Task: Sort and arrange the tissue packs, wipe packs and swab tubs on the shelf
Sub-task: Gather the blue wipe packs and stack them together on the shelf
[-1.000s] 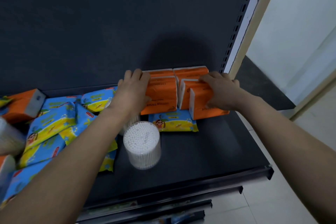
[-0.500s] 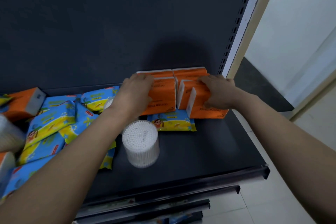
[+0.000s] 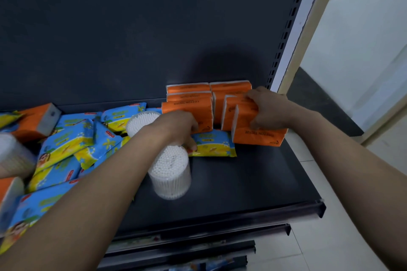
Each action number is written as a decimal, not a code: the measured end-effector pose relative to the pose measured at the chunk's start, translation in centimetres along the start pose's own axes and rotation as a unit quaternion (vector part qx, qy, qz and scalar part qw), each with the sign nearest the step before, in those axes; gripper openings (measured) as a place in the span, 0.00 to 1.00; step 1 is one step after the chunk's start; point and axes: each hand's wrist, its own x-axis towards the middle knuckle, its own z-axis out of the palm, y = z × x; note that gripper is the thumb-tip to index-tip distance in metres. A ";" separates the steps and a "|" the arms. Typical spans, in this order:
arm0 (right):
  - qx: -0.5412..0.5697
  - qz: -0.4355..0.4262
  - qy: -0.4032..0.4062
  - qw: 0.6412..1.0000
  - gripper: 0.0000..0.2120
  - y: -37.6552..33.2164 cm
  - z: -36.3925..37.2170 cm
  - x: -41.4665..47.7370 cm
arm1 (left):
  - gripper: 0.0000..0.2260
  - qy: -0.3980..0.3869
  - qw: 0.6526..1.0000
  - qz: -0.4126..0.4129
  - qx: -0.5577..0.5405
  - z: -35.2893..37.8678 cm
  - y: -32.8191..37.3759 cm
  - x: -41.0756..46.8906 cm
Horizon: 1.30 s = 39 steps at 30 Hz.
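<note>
Orange tissue packs (image 3: pixel 189 103) stand in rows behind both hands. The right hand (image 3: pixel 268 108) is clamped over the front tissue pack (image 3: pixel 257 133). The left hand (image 3: pixel 178 126) curls its fingers onto the edge of a blue wipe pack (image 3: pixel 213 144) lying flat; whether it pinches, I cannot tell. A swab tub (image 3: pixel 169 174) stands just below this hand. I think the wipe pack is being removed from the tissue area; next needs a firm pinch and a leftward pull.

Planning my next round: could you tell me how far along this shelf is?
Done: orange tissue packs stand rowed back right. In hand: right hand grips the front tissue pack; left hand touches a loose wipe pack. Left: wipe pack heap, swab tubs.
</note>
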 end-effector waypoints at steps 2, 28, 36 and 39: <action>0.007 0.002 -0.015 1.000 0.34 0.2 0.1 0.0 | 0.24 -0.031 0.999 0.007 0.033 0.0 0.1 0.2; -0.030 -0.009 0.068 0.997 0.35 1.1 0.9 0.1 | 0.21 -0.068 0.997 0.009 -0.035 1.1 1.0 0.5; -0.061 -0.037 0.106 0.992 0.24 0.6 0.0 -0.5 | 0.15 0.040 0.998 0.013 -0.055 -0.3 -0.6 -0.7; -0.092 -0.038 0.113 0.989 0.19 0.1 -0.1 -0.6 | 0.16 0.095 0.994 -0.001 -0.051 -1.1 -0.9 -1.3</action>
